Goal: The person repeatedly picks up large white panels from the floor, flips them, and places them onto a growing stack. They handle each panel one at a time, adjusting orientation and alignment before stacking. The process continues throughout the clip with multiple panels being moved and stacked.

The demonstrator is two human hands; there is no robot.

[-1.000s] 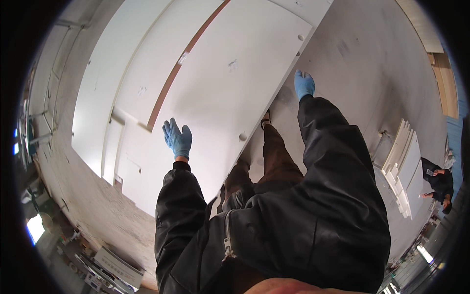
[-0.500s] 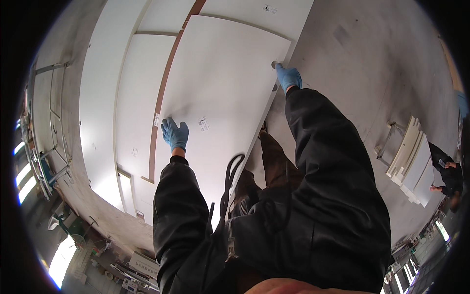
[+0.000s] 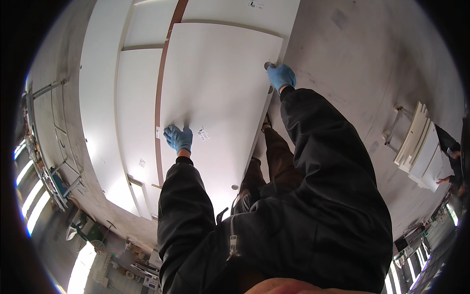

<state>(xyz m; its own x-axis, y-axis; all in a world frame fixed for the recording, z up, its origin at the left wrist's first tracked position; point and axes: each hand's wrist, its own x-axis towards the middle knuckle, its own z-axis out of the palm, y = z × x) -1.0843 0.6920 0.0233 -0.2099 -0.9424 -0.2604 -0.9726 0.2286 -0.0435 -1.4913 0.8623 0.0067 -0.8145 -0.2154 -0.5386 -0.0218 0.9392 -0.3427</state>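
Note:
A large white panel (image 3: 210, 83) lies flat in front of me, with a small printed label on its face and round holes near its right edge. My left hand (image 3: 179, 139), in a blue glove, rests on the panel close to its left edge, thumb spread from slightly bent fingers. At the right edge, my right hand (image 3: 282, 77), also blue-gloved, is closed on the panel beside a dark round hole (image 3: 269, 65). Its fingertips under the edge are hidden.
Other white panels (image 3: 139, 98) lie left of and beneath this one, with a brown strip (image 3: 159, 105) between. A metal frame stands far left (image 3: 51, 88). At right, a person handles a stack of white boards (image 3: 418, 147) beside a metal stand.
The whole view has shifted slightly. My left fingers look more bent on the panel, and my right hand stays at its edge. The jacket cord has dropped, exposing a hole near me.

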